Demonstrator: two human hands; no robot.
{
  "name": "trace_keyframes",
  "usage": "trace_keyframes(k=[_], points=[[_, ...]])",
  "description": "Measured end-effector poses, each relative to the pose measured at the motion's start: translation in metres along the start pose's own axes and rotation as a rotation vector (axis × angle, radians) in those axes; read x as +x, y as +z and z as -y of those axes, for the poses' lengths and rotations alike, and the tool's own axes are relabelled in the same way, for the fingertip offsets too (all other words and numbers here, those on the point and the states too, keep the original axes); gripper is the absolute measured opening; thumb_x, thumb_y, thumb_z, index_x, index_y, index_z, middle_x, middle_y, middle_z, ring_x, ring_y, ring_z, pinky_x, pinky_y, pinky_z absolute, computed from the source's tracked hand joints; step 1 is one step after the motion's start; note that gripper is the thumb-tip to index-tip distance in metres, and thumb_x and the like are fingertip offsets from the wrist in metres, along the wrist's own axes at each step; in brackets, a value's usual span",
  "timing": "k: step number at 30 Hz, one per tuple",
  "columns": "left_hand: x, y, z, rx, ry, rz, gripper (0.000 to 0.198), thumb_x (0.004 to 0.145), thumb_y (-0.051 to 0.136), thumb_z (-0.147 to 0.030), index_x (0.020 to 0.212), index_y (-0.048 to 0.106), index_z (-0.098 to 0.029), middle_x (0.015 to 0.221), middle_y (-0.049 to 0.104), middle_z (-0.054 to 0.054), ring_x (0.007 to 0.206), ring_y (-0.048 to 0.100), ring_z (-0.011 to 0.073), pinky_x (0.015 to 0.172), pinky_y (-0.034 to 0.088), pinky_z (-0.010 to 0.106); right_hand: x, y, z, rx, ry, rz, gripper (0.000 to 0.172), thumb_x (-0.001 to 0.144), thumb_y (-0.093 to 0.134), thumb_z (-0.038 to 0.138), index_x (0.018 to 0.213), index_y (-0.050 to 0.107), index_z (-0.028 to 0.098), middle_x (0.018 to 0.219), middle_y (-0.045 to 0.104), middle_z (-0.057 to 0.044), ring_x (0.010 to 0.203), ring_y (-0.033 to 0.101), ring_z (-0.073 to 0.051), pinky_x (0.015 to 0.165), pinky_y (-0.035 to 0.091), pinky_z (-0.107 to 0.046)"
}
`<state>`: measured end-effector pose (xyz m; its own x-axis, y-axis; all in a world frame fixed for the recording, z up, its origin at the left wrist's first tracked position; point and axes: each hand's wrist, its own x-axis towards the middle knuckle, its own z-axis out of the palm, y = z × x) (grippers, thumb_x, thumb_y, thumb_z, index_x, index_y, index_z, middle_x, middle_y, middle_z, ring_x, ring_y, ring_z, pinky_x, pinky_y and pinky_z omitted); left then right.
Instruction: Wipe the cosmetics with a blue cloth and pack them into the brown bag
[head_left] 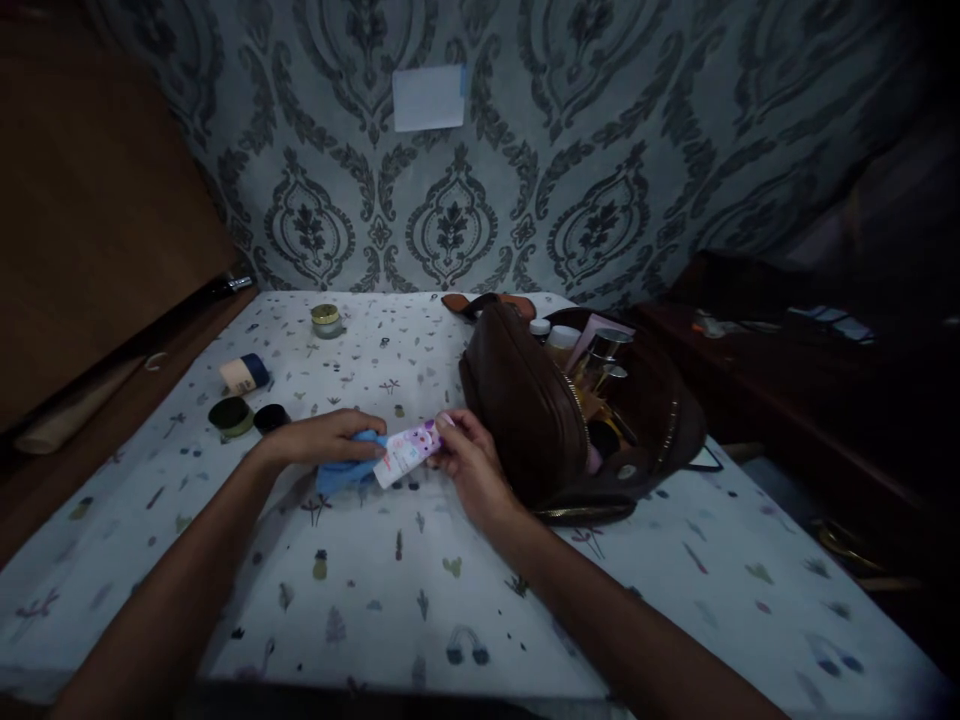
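A white and pink squeeze tube [407, 452] with a purple cap end is gripped by my right hand [474, 462], its flat end pointing left and down. My left hand [334, 437] is closed on a blue cloth [346, 468], which hangs below its fingers and touches or nearly touches the tube's flat end. Just right of my right hand stands an unzipped brown leather bag [517, 410]. Bottles, jars and a pink tube [596, 335] stick out of its opening.
Left on the patterned tablecloth [360, 620] are a gold-lidded jar [326, 321], a beige bottle with a dark cap [244, 373], a green-lidded jar [231, 416] and a black-lidded jar [271, 417]. A brown strap [487, 303] lies behind the bag. Patterned wallpaper [450, 215] rises behind.
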<state>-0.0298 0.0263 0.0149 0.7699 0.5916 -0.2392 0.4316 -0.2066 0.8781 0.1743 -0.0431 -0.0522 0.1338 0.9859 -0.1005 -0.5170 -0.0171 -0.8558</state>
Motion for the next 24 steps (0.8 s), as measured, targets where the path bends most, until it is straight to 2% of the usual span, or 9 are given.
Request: trace_keyframes(k=[2, 5, 9, 11, 16, 18, 21, 22, 24], points=[[-0.002, -0.007, 0.001, -0.061, -0.017, -0.106, 0.021, 0.071, 0.079, -0.040, 0.075, 0.074, -0.020, 0.068, 0.063, 0.001, 0.060, 0.054, 0.0172, 0.052, 0.039, 0.022, 0.000, -0.002, 0.001, 0.013, 0.027, 0.024, 0.036, 0.062, 0.086, 0.041, 0.080, 0.062, 0.021, 0.073, 0.060, 0.004, 0.067, 0.057, -0.012, 0.057, 0.051, -0.023], [-0.002, -0.013, 0.003, -0.186, -0.037, -0.264, 0.022, 0.063, 0.084, -0.038, 0.068, 0.073, -0.020, 0.062, 0.061, 0.000, 0.055, 0.052, 0.0159, 0.048, 0.038, 0.021, 0.001, -0.003, 0.000, -0.059, 0.063, 0.087, 0.036, 0.063, 0.087, 0.040, 0.086, 0.069, 0.020, 0.076, 0.065, 0.002, 0.069, 0.060, -0.012, 0.058, 0.049, -0.022], [0.004, -0.010, 0.008, -0.309, -0.034, -0.451, 0.026, 0.065, 0.083, -0.040, 0.065, 0.068, -0.019, 0.058, 0.058, -0.002, 0.052, 0.050, 0.0137, 0.046, 0.036, 0.020, -0.001, -0.003, -0.003, -0.180, 0.083, 0.161, 0.036, 0.064, 0.088, 0.043, 0.084, 0.071, 0.018, 0.073, 0.070, 0.000, 0.061, 0.060, -0.011, 0.051, 0.042, -0.020], [0.009, -0.006, 0.013, -0.332, -0.017, -0.537, 0.026, 0.067, 0.081, -0.040, 0.066, 0.066, -0.018, 0.057, 0.056, -0.002, 0.051, 0.050, 0.0132, 0.046, 0.035, 0.021, -0.002, -0.003, -0.004, -0.163, 0.107, 0.183, 0.036, 0.062, 0.089, 0.041, 0.081, 0.071, 0.018, 0.075, 0.071, -0.001, 0.061, 0.062, -0.011, 0.053, 0.044, -0.021], [0.024, -0.002, 0.026, -0.497, 0.083, -0.977, 0.028, 0.074, 0.078, -0.040, 0.069, 0.061, -0.018, 0.054, 0.046, -0.006, 0.048, 0.040, 0.0088, 0.044, 0.028, 0.019, -0.001, -0.005, -0.005, -0.032, 0.167, 0.119, 0.034, 0.064, 0.090, 0.039, 0.079, 0.069, 0.018, 0.076, 0.071, -0.001, 0.065, 0.065, -0.012, 0.069, 0.055, -0.028], [0.031, 0.004, 0.027, -0.579, 0.098, -1.078, 0.031, 0.078, 0.073, -0.047, 0.074, 0.059, -0.019, 0.057, 0.047, -0.006, 0.050, 0.042, 0.0091, 0.046, 0.032, 0.019, 0.001, -0.006, -0.005, 0.037, 0.156, 0.058, 0.036, 0.061, 0.091, 0.038, 0.079, 0.067, 0.019, 0.078, 0.070, 0.000, 0.068, 0.065, -0.013, 0.073, 0.057, -0.030], [0.042, 0.030, 0.020, -0.866, 0.090, -1.051, 0.037, 0.077, 0.073, -0.053, 0.082, 0.061, -0.018, 0.069, 0.059, -0.002, 0.060, 0.053, 0.0112, 0.055, 0.044, 0.021, 0.003, -0.005, -0.007, 0.133, 0.109, 0.014, 0.043, 0.057, 0.093, 0.041, 0.083, 0.066, 0.021, 0.082, 0.070, 0.001, 0.074, 0.067, -0.014, 0.080, 0.057, -0.033], [0.045, 0.043, 0.017, -0.945, 0.078, -0.986, 0.039, 0.074, 0.076, -0.053, 0.083, 0.061, -0.018, 0.072, 0.061, -0.001, 0.062, 0.055, 0.0117, 0.057, 0.046, 0.022, 0.003, -0.004, -0.008, 0.143, 0.089, 0.015, 0.044, 0.057, 0.093, 0.042, 0.085, 0.065, 0.022, 0.082, 0.070, 0.002, 0.075, 0.067, -0.015, 0.080, 0.057, -0.033], [0.050, 0.071, 0.012, -0.986, 0.117, -0.780, 0.044, 0.068, 0.082, -0.051, 0.087, 0.062, -0.016, 0.077, 0.065, 0.001, 0.068, 0.060, 0.0134, 0.062, 0.049, 0.024, 0.001, -0.004, -0.011, 0.102, 0.038, 0.022, 0.044, 0.061, 0.090, 0.045, 0.090, 0.064, 0.024, 0.083, 0.068, 0.002, 0.074, 0.066, -0.015, 0.074, 0.056, -0.031]])
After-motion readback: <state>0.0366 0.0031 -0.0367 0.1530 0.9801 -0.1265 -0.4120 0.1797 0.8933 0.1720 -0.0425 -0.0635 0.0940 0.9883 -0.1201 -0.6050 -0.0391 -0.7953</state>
